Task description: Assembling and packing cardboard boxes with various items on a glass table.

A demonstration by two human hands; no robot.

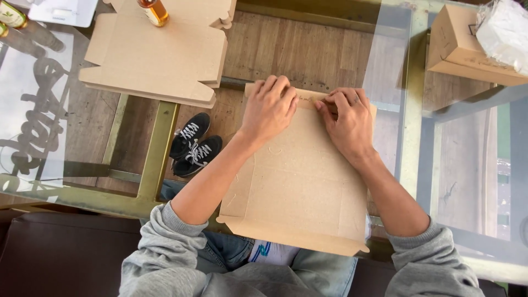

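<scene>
Head view, looking down through a glass table (396,66): a flat, partly folded cardboard box (300,187) lies on the glass right in front of the person, its near edge folded up into a low wall hanging just over the lap, its far edge under both hands. The left hand (268,110) lies on that far edge, fingers curled and pressed down together on the cardboard flap; the right hand (347,118) sits just beside it, touching the same edge, fingers bent narrow and pinching the strip of the flap. Left of the box, bare glass runs open as far as a stack of flat cardboard blanks (159,49) lying beyond the box's far left corner, with an amber bottle (153,11) standing on top. Right of the box the glass is open up to a closed cardboard carton (462,47) at the far right corner, a white wrapped bundle (506,33) resting on it. Black sneakers (192,146) show under the glass, left of the box
</scene>
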